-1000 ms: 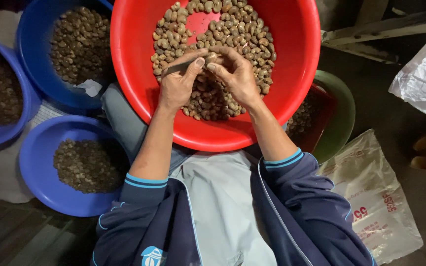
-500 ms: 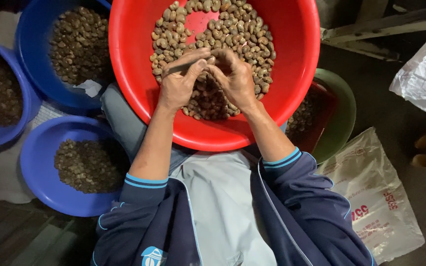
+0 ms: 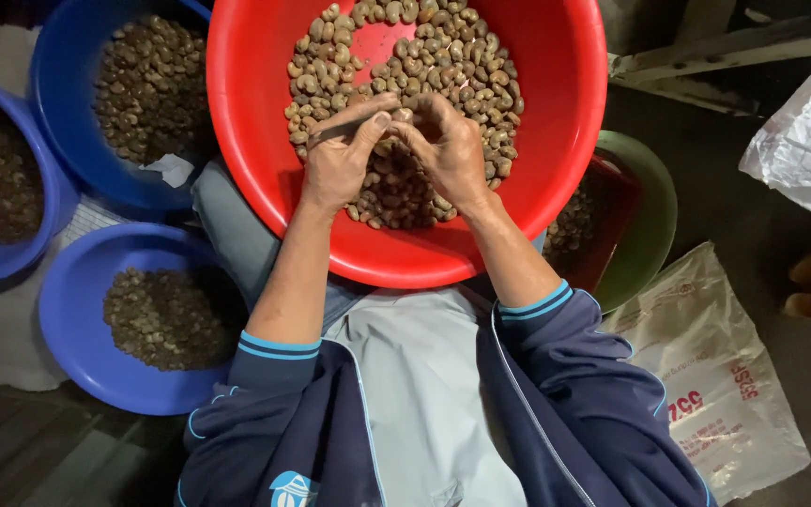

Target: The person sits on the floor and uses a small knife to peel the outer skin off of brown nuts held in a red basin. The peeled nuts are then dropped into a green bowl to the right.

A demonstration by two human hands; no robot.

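Dim floor crowded with basins | left hand [image 3: 342,155] and right hand [image 3: 448,150] pinched shut on one pale cashew nut [image 3: 402,115] over round red plastic basin [image 3: 556,141] | risk: nut slips, drops among unsorted nuts beneath the hands

Head camera looks straight down, close over the lap.

Dark floor [image 3: 734,197], three blue basins [image 3: 77,347] of nuts set at left, green basin [image 3: 654,216] at right, printed sack [image 3: 715,376] laid flat beside it
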